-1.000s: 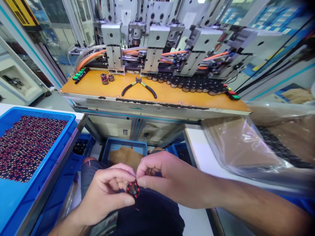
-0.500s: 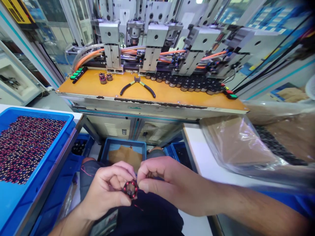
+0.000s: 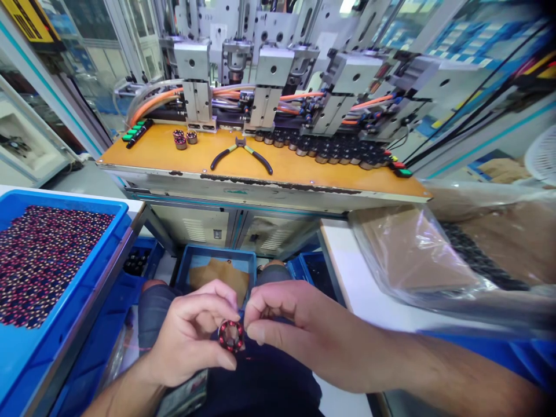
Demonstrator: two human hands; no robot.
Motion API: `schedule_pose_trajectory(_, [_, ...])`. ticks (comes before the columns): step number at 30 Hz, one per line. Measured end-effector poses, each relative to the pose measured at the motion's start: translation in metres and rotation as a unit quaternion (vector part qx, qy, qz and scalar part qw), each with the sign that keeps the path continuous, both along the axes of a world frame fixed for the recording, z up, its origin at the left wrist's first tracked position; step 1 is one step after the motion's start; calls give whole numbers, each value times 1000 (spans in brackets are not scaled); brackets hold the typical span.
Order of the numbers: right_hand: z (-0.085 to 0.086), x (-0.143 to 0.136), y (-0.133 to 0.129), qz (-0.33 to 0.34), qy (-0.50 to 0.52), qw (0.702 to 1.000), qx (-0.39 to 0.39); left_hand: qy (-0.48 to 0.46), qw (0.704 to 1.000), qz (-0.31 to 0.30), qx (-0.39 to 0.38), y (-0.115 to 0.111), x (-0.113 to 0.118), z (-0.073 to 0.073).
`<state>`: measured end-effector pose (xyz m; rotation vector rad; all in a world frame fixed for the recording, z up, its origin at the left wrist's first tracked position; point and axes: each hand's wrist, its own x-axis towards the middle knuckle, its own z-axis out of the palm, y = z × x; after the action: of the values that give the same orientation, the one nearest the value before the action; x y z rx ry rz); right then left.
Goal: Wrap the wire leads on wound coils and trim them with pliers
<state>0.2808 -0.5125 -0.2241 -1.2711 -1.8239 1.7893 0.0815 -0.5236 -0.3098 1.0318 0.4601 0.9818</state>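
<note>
My left hand (image 3: 186, 339) holds a small ring-shaped motor stator (image 3: 223, 337) between thumb and fingertips, above my lap. Red wire windings and dark slots show around its open centre, which faces up toward me. Close against its right side is my right hand (image 3: 299, 333), thumb and forefinger pinched together. Whatever sits in that pinch, perhaps a thin wire end, is too small to make out.
To the left, a blue bin (image 3: 123, 217) holds many similar stators. Ahead, an orange machine bench (image 3: 174, 165) carries cutting pliers (image 3: 241, 152), a few stators (image 3: 180, 142) and rows of black-topped parts (image 3: 321, 149). Plastic-wrapped cardboard (image 3: 403, 249) lies on the right table.
The stator has turned slightly in my left fingers, and the left forefinger now rests at its top edge. My right hand stays pinched beside it. The view has shifted a little.
</note>
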Motion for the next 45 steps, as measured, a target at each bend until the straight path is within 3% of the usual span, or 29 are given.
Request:
schedule_pose_trajectory(2, [2, 4, -1, 14, -13, 1000, 25, 0, 1000, 4, -4, -1, 0, 1])
schedule_pose_trajectory(4, [4, 11, -3, 68, -18, 995, 69, -5, 1000, 5, -19, -1, -1, 1])
schedule_pose_trajectory(6, [3, 19, -3, 120, -9, 979, 165, -22, 999, -4, -48, -2, -2, 1])
schedule_pose_trajectory(8, [-2, 26, -3, 112, -5, 937, 330, -48, 995, -25, -84, -3, -2, 1])
schedule_pose_trajectory(10, [-10, 27, -2, 75, -3, 866, 495, -76, 988, -49, -122, -5, -1, -1])
schedule_pose_trajectory(11, [-14, 25, -1, 70, 3, 833, 549, -88, 985, -58, -140, -5, -1, -1])
schedule_pose_trajectory(13, [-21, 20, 1, 92, 24, 797, 597, -110, 977, -76, -166, -7, 2, -2])
schedule_pose_trajectory(20, [-30, 9, 6, 109, 83, 788, 600, -141, 964, -105, -199, -10, 5, -2])
schedule_pose_trajectory(29, [-39, 12, 5, 89, 105, 786, 603, -133, 970, -103, -178, -8, 6, -5])
schedule_pose_trajectory(34, [-42, 8, -2, 24, 106, 807, 581, -77, 988, -54, -125, -6, 5, 0])
schedule_pose_trajectory(38, [-49, 1, -11, -48, 124, 849, 512, -6, 1000, 29, -3, -4, 5, 1])
schedule_pose_trajectory(40, [-54, -2, -14, -85, 139, 855, 492, 24, 996, 69, 53, -5, 6, -1])
schedule_pose_trajectory(42, [-58, -4, -16, -106, 145, 847, 501, 39, 993, 92, 57, -6, 4, -2])
schedule_pose_trajectory(45, [-62, -5, -16, -107, 136, 830, 530, 65, 997, 38, -21, -8, -2, -2])
